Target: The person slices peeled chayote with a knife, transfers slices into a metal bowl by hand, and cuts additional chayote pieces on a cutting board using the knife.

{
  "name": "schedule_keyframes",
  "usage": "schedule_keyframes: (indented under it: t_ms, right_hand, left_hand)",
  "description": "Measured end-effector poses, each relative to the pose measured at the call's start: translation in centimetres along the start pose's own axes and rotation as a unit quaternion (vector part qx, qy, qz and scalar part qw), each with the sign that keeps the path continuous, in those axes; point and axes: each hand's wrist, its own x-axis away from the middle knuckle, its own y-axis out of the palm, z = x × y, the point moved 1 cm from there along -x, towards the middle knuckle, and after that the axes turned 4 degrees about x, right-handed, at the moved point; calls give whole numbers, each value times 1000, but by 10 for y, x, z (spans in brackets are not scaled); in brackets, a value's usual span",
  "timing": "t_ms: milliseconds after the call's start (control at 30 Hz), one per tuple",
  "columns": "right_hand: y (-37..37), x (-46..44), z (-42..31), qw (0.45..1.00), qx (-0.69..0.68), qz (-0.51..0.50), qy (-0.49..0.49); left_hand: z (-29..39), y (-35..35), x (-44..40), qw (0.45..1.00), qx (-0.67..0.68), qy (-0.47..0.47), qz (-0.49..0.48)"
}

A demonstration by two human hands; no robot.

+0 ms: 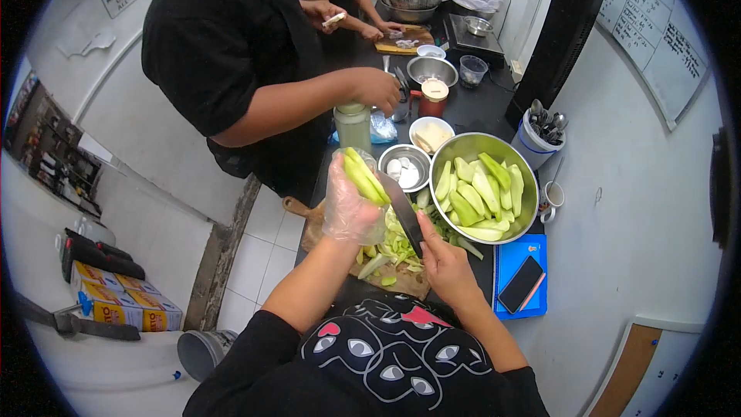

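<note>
My left hand (349, 205), in a clear plastic glove, is wrapped round a pale green peeled fruit piece (364, 176). The bare fingers of my right hand (444, 259) are closed on a dark-bladed knife (403, 212), whose blade reaches up beside the fruit. Beneath both hands, green peelings and slices (394, 245) lie on a wooden cutting board (409, 282). Just right of the knife, a large metal bowl (530, 212) holds several peeled green pieces (480, 189). A small metal bowl (384, 156) with white items stands behind the knife.
Two people in black shirts (224, 38) work at the left and back; one reaches over a jar (353, 127). A red mug (432, 104) and a white bowl (431, 135) stand behind. At right are a cutlery bucket (532, 148) and a phone (521, 284) on a blue folder (539, 251).
</note>
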Motion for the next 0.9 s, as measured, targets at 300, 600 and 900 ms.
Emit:
schedule_keyframes:
  t_ms: [300,600,900]
  right_hand:
    - [-5,3,-3,1000,6,-20,13]
    - [-12,-1,-2,1000,5,-28,3]
    - [-15,-6,2,997,-59,-57,13]
  left_hand:
    - [-1,4,4,1000,-26,-5,3]
    - [-6,6,6,996,-70,25,-41]
    - [-2,3,-5,994,-90,-15,-60]
